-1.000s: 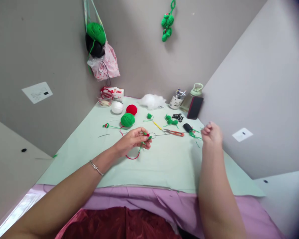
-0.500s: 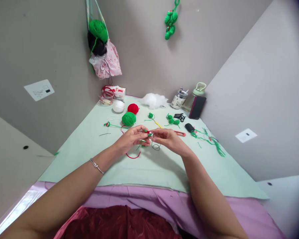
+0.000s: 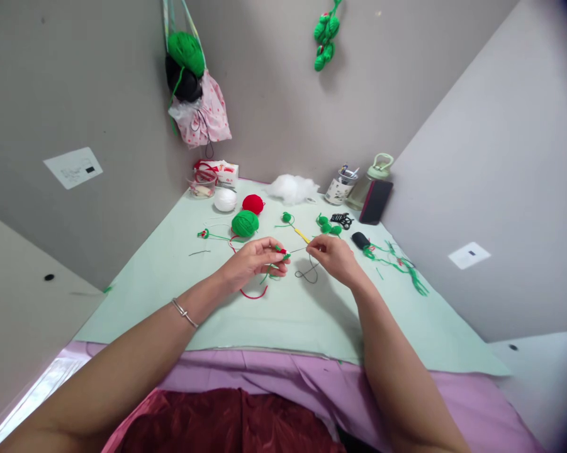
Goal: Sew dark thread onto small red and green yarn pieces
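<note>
My left hand (image 3: 252, 259) pinches a small red and green crocheted piece (image 3: 282, 253) just above the pale green mat (image 3: 311, 308). My right hand (image 3: 334, 258) is closed in a pinch a little to the right of it, holding a thin needle with dark thread (image 3: 308, 272) that loops down onto the mat. A red yarn strand (image 3: 251, 294) curls below my left hand. A green yarn ball (image 3: 245, 223) lies just behind it.
Red yarn ball (image 3: 253, 204), white ball (image 3: 225, 200), white stuffing (image 3: 290, 187), a cup of tools (image 3: 340, 186), a bottle (image 3: 370, 182) and a dark phone (image 3: 376, 202) line the back. Green yarn scraps (image 3: 399, 264) lie right. Walls close in on three sides.
My right hand came in from the far right to the crocheted piece, then drew back slightly to the right, pulling the thread. My left hand stayed put.
</note>
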`<state>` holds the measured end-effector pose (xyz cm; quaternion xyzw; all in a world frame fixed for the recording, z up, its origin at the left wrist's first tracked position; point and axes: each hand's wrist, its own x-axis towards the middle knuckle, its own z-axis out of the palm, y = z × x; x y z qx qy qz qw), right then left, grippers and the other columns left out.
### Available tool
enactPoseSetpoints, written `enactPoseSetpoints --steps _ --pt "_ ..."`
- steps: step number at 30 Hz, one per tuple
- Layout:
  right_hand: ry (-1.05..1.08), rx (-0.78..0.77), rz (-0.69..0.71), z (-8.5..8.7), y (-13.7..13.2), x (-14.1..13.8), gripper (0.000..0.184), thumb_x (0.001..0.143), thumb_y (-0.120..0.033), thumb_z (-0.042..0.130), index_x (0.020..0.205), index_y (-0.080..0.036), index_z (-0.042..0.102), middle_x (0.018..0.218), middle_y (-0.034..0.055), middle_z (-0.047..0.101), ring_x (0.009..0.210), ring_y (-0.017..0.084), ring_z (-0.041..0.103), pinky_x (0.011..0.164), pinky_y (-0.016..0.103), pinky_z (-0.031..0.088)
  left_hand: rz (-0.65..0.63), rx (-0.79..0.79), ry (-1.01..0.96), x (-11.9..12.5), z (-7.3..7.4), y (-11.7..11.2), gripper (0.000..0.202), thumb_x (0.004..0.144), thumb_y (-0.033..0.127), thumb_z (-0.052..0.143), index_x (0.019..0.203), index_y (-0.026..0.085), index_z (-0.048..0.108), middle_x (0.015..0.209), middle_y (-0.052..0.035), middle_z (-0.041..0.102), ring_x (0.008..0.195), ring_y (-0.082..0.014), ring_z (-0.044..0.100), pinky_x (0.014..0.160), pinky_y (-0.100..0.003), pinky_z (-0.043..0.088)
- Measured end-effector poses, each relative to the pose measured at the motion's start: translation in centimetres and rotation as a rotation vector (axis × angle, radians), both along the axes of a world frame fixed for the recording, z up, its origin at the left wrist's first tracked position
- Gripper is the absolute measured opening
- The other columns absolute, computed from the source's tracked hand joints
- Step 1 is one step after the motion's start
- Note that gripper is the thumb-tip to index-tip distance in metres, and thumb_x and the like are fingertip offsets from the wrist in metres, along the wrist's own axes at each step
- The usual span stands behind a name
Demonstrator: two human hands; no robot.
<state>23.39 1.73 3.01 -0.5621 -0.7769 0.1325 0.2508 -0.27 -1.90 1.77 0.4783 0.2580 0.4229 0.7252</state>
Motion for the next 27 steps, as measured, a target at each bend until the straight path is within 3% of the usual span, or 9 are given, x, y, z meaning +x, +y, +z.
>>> enactPoseSetpoints --steps 5,10,14,18,22,24,27 --pt "-0.018 -0.018 0.020 -0.3 -0.1 -0.1 0.018 0.084 -0.024 0.056 0.078 -0.018 0.071 0.078 0.0063 0.068 0.067 0.016 0.052 0.062 0.030 0.032 0.058 0.006 0.024 0.2 -0.2 0.0 0.026 0.077 0.029 0.076 0.091 0.014 0.061 0.084 -0.0039 0.066 0.076 -0.0151 0.067 0.078 -0.034 0.056" --pt "0.326 -0.220 0.228 1.4 -2.0 -2.0 0.038 0.092 -0.047 0.049 0.081 -0.017 0.070 0.063 0.0000 0.052 0.057 0.012 0.039 0.055 0.026 0.029 0.108 0.031 0.068 0.4 -0.1 0.0 0.025 0.076 0.031 0.076 0.088 0.015 0.061 0.078 0.0001 0.060 0.074 -0.0132 0.063 0.079 -0.034 0.055" --pt "0.519 -0.402 0.334 2.0 -3.1 -3.3 0.033 0.085 -0.047 0.060 0.080 -0.016 0.069 0.065 -0.0014 0.053 0.058 0.010 0.036 0.055 0.025 0.027 0.108 0.088 0.112 0.5 -0.4 0.0 0.027 0.080 0.033 0.071 0.097 0.017 0.059 0.078 -0.0004 0.062 0.072 -0.0139 0.065 0.077 -0.034 0.055" --pt "0.682 -0.514 0.295 1.2 -2.7 -3.5 0.026 0.081 -0.039 0.064 0.072 -0.015 0.066 0.065 -0.0007 0.055 0.056 0.009 0.035 0.053 0.025 0.025 0.229 0.256 0.188 0.7 -0.9 -0.2 0.038 0.079 0.031 0.072 0.113 0.022 0.058 0.096 -0.0027 0.061 0.080 -0.0144 0.064 0.077 -0.031 0.054" --pt "0.787 -0.597 0.294 0.7 -2.3 -3.4 0.025 0.080 -0.037 0.064 0.068 -0.015 0.063 0.062 -0.0014 0.052 0.053 0.008 0.032 0.051 0.025 0.024 0.378 0.493 0.305 0.7 -1.0 -0.4 0.023 0.080 0.027 0.070 0.102 0.023 0.068 0.109 -0.0050 0.057 0.091 -0.0149 0.061 0.080 -0.027 0.053" --pt "0.774 -0.600 0.305 0.9 -2.4 -3.5 0.028 0.082 -0.040 0.063 0.068 -0.015 0.063 0.061 -0.0013 0.052 0.052 0.008 0.033 0.052 0.025 0.025 0.427 0.510 0.315 0.6 -0.9 -0.4 0.015 0.081 0.030 0.069 0.093 0.021 0.070 0.103 -0.0045 0.059 0.086 -0.0145 0.061 0.078 -0.027 0.053" --pt "0.711 -0.464 0.312 1.3 -2.7 -3.6 0.026 0.086 -0.040 0.057 0.083 -0.016 0.067 0.071 0.0012 0.059 0.057 0.010 0.038 0.056 0.026 0.031 0.432 0.360 0.251 0.6 -0.7 -0.2 0.021 0.080 0.036 0.071 0.090 0.018 0.068 0.089 -0.0026 0.062 0.076 -0.0141 0.063 0.075 -0.030 0.054"
